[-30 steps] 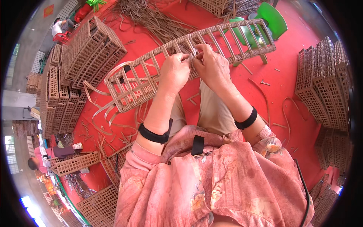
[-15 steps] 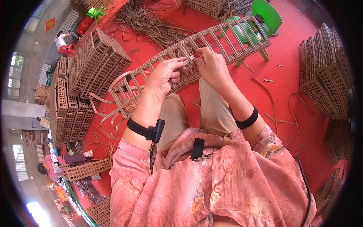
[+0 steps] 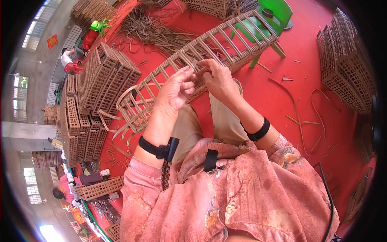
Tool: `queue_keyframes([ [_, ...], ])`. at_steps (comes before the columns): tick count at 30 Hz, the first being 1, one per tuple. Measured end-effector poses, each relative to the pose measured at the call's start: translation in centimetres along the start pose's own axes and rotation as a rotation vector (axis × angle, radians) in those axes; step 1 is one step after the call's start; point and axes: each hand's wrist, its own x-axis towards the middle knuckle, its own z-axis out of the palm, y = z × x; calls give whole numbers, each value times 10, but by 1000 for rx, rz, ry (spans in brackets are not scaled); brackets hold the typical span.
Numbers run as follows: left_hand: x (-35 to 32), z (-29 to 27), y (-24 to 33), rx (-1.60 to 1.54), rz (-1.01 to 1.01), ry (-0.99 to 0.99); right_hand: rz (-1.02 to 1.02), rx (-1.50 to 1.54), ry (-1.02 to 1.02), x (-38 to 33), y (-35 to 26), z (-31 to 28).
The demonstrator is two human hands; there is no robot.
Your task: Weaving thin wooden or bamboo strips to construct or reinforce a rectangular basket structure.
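Observation:
A long ladder-like frame of brown woven rattan [image 3: 218, 30] lies slantwise across my knees, its crossbars wrapped in strip. My left hand [image 3: 177, 89] is over its middle, thumb and forefinger pinched together and the other fingers curled. Whatever sits in that pinch is too small to make out. Just to the right, my right hand [image 3: 219, 80] bends its fingers down onto the wrapped bars; its fingertips are partly hidden, so I cannot see what they grip. Loose pale strips [image 3: 108, 116] trail off the frame's left end.
The frame's far end rests by a green plastic chair [image 3: 282, 15] holding a dark cup. Stacks of woven panels [image 3: 107, 74] rise at left and more panels [image 3: 342, 64] at right. A heap of strips [image 3: 155, 30] and scraps litter the red floor. Two other people sit at far left.
My hands have drawn slightly apart; the right has moved a little down and left, its fingers more bent. The view has shifted slightly, and the frame tilts more steeply.

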Motion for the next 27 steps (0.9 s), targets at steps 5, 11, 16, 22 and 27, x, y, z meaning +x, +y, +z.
queue_keyframes([
  [5, 9, -7, -7, -48, 0, -46, 16, -18, 0, 15, 0, -5],
  [11, 15, -6, -5, -1, 7, -17, 52, -134, -165, 41, -4, -12],
  [16, 7, 5, -2, 243, 2, 10, -59, -313, -116, 38, 0, -3],
  [22, -19, 19, 5, 1407, 496, 276, -109, -159, 188, 30, 5, -19],
  [27, -6, 39, 3, 1222, 846, 288, -223, -133, 318, 42, -10, -66],
])
